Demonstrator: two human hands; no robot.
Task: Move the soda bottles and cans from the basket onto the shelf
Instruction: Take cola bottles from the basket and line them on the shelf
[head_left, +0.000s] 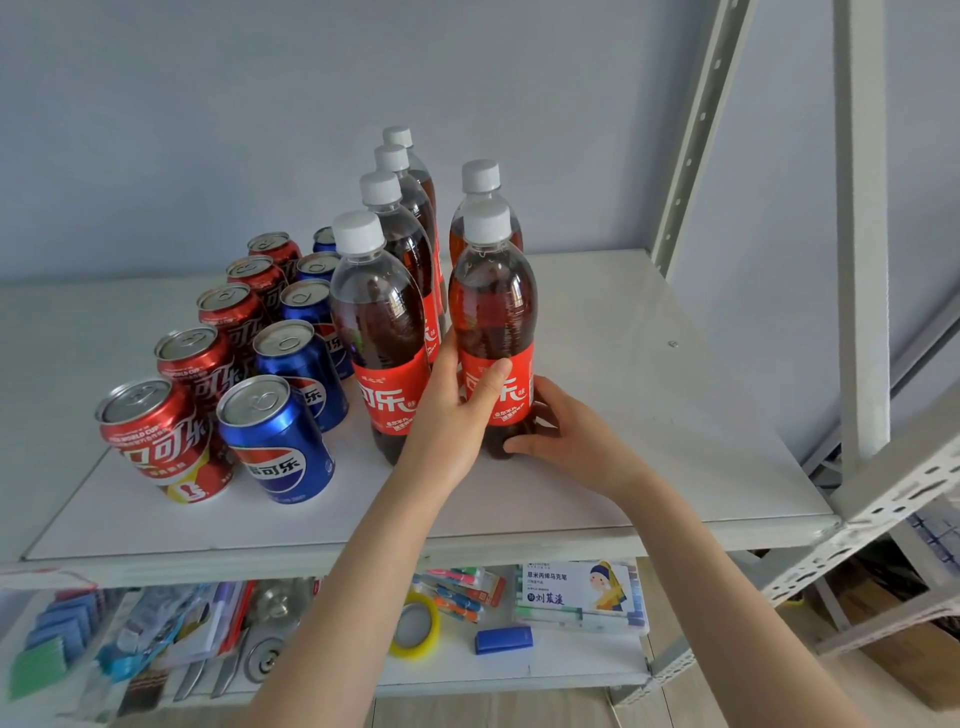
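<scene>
On the shelf (675, 415), left hand (452, 410) and right hand (571, 441) grasp the near right bottle (493, 312); best seat it flat and upright before releasing.

I see clear plastic bottles of dark-brown cola (491, 306) with white caps and red labels bearing white characters; red aluminium cans (150, 431) with white script; blue aluminium cans (278, 452) with a red-white-blue roundel; a pale grey metal shelf (649, 395).

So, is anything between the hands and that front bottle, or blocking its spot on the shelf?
Nothing visible. The left hand and right hand both grip the front bottle, which already stands on the shelf.
</scene>
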